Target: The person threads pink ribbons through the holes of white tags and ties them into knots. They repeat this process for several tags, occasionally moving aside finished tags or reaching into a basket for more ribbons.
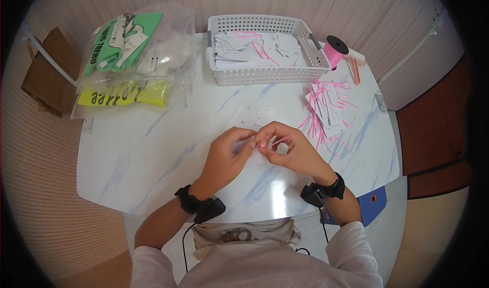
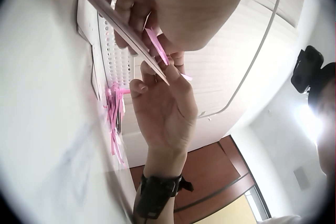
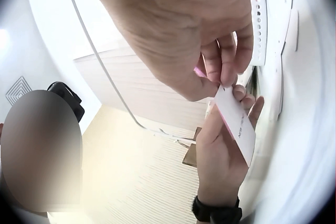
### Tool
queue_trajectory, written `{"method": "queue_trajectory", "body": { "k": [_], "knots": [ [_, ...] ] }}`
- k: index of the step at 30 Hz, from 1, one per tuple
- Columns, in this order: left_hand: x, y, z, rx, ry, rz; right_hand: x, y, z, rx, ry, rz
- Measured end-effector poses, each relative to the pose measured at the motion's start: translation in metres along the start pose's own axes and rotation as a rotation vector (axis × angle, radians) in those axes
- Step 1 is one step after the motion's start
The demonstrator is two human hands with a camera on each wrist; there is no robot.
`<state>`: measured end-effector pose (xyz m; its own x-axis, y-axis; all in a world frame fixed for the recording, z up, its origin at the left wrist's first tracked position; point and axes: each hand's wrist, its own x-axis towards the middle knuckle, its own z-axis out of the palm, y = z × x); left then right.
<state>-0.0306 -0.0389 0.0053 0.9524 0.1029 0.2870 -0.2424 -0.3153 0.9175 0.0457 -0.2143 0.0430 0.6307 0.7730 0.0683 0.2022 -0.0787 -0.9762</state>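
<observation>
Over the middle of the table, my left hand (image 1: pixel 224 156) grips a small stack of white card tags or one thick tag (image 3: pixel 240 129), printed with small lettering. At the tag's holed end, the fingertips of my right hand (image 1: pixel 298 154) pinch a thin pink ribbon (image 2: pixel 156 45). The fingertips of both hands meet there and partly hide the hole. Just beyond the hands, a few loose white tags (image 1: pixel 265 115) lie flat. To the right sits a pile of tags (image 1: pixel 322 107) strung with pink ribbons.
A white perforated basket (image 1: pixel 270 77) with tags and pink strips stands at the back. Beside it are a pink ribbon spool (image 1: pixel 333 53) and a pair of pinkish strips (image 1: pixel 355 70). Clear plastic bags (image 1: pixel 173 58) with green and yellow packs lie at the back left.
</observation>
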Motion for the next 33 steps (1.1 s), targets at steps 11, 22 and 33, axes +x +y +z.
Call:
{"method": "queue_trajectory", "body": {
  "k": [11, 22, 33],
  "knots": [
    [-0.001, 0.005, 0.007, -0.177, 0.079, -0.109, -0.002, 0.004, 0.029, -0.357, 0.492, -0.182],
    [-0.001, 0.015, 0.003, -0.037, 0.053, -0.034, 0.0, 0.009, 0.024, -0.337, 0.529, -0.155],
    [0.002, 0.01, 0.003, -0.063, 0.126, 0.074, 0.006, 0.011, 0.021, -0.513, 0.412, -0.456]
  ]
}}
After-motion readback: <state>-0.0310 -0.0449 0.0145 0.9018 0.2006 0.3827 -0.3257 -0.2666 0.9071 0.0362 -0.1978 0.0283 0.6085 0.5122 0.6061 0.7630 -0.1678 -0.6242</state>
